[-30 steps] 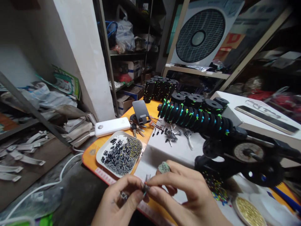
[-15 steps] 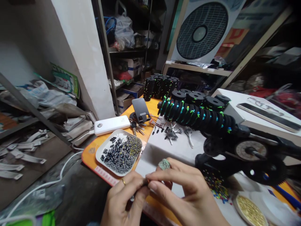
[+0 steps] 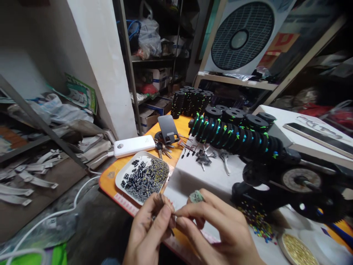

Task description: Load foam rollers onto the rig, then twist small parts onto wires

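My left hand (image 3: 150,232) is closed, with thumb and fingers pinching a thin dark piece (image 3: 158,201); an end of it pokes out below the fingers. My right hand (image 3: 220,224) meets the left fingertips, its thumb and forefinger pinched together on something too small to name. A lumpy grey-green piece (image 3: 196,197) sits against a finger of the right hand. Just beyond the left hand stands a white tray (image 3: 118,180) of small black pieces (image 3: 138,170) and grey and yellowish bits (image 3: 149,184).
A black geared machine (image 3: 298,178) carries a roller of black discs (image 3: 234,136) with green threads. Loose coloured beads (image 3: 259,224) and a dish of gold bits (image 3: 299,250) lie at right. Keys (image 3: 164,150), a white power bank (image 3: 134,145) and a phone stand (image 3: 167,129) occupy the orange table.
My left hand has turned so that its thumb faces up and the dark piece stands more upright. The right hand stays pinched beside it. The whole view has shifted slightly.
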The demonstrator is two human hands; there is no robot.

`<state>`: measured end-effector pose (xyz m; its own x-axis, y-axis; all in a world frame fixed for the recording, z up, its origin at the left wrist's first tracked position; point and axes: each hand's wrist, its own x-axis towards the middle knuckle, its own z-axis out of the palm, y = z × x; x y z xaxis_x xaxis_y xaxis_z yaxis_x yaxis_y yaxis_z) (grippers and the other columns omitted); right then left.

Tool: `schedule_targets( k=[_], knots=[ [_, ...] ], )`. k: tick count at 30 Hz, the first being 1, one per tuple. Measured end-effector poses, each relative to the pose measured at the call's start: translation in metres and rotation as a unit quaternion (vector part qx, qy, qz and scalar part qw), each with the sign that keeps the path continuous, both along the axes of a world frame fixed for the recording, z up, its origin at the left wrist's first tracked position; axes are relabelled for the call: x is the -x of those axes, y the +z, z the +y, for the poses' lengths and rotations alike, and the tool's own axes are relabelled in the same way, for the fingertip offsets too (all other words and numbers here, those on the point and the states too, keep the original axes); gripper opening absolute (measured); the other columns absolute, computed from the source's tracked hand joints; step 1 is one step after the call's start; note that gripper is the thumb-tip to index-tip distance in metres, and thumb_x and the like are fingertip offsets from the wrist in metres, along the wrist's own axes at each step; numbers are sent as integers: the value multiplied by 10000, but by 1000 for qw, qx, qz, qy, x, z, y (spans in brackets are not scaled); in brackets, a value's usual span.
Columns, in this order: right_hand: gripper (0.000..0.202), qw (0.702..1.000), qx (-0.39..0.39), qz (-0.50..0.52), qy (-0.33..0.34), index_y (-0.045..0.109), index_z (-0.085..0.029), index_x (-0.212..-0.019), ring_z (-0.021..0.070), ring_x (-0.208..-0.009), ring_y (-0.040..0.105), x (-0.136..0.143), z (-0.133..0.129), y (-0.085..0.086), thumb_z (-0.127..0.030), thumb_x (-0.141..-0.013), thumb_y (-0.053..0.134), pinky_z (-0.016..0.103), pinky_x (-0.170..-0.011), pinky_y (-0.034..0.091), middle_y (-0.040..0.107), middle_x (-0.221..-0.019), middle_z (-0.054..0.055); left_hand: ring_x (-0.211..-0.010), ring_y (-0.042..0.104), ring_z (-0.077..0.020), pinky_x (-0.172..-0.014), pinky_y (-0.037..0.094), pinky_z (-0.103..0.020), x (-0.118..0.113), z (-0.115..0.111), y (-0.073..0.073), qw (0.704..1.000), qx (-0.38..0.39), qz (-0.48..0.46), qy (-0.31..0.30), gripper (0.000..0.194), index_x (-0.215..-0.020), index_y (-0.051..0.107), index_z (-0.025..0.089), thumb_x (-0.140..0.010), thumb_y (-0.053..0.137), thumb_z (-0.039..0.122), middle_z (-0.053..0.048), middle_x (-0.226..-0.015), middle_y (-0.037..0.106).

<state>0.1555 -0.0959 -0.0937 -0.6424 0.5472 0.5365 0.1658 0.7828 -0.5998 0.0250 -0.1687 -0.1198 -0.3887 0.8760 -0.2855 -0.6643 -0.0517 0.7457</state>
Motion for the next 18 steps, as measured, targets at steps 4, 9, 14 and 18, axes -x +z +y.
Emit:
schedule_targets(
  k=[4,9,14,18],
  knots=[
    [136,995,-95,-16,25,732,-143,-904,140,-531,489,1,3,2,-110,-888,601,248,-454,384,546,-616,24,-647,477,-93,-573,398,-161,4,0,-6,997,-42,67,-23,274,-731,655,181,-804,770,418,31,-698,525],
    [128,994,-71,-32,72,740,-201,-992,143,-578,547,-8,5,14,-180,-908,645,239,-493,434,597,-677,29,-644,484,-126,-597,396,-205,13,-6,-16,982,-26,181,-57,320,-756,633,185,-856,685,485,23,-672,516],
    [129,998,50,-25,4,718,-216,-917,146,-646,603,-13,15,21,-126,-902,626,249,-583,482,628,-715,23,-620,433,-127,-588,357,-218,19,-11,-13,975,-12,204,-84,361,-743,638,186,-830,688,533,25,-651,502],
    [200,998,22,-50,15,725,-176,-854,140,-617,565,-9,21,22,-111,-912,546,240,-528,438,566,-697,30,-601,409,-126,-570,330,-229,21,-13,-5,971,6,215,-105,417,-713,639,180,-782,709,585,27,-639,474]
  ],
)
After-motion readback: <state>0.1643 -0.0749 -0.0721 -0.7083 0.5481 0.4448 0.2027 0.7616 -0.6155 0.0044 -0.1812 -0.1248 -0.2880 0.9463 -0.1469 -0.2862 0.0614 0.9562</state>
